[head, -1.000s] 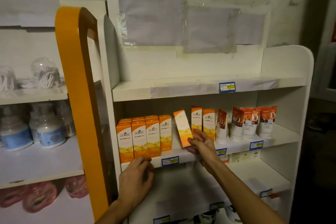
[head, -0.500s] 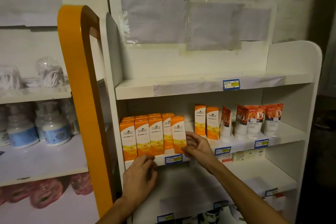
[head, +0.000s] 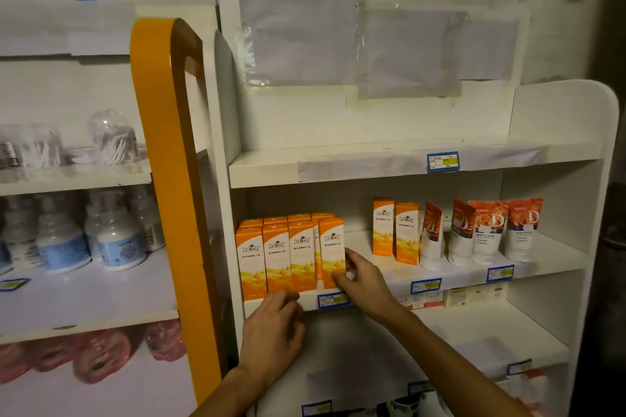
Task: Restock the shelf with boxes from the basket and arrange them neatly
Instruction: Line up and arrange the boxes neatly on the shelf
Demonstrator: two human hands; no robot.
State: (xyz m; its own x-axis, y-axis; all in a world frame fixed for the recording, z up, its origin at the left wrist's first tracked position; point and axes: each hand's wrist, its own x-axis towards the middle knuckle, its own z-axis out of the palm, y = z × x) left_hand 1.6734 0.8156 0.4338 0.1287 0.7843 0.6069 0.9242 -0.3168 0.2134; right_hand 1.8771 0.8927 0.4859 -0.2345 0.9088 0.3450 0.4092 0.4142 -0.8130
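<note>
Right hand (head: 360, 276) pinching the tall orange cardboard box (head: 331, 252) – left hand (head: 272, 332) loosely curled, holding nothing – a hard nudge could topple its neighbours

Shop: price labels (head: 442, 161) on stocked white shelves (head: 389, 167).

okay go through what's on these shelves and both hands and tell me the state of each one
Front row of orange boxes: upright, side by side.
Rightmost box: upright, pinched by right hand.
Left hand: fingers curled at shelf edge.
Two orange boxes: upright, apart from row.
Tubes: standing on caps.
Top shelf: bare.
</note>
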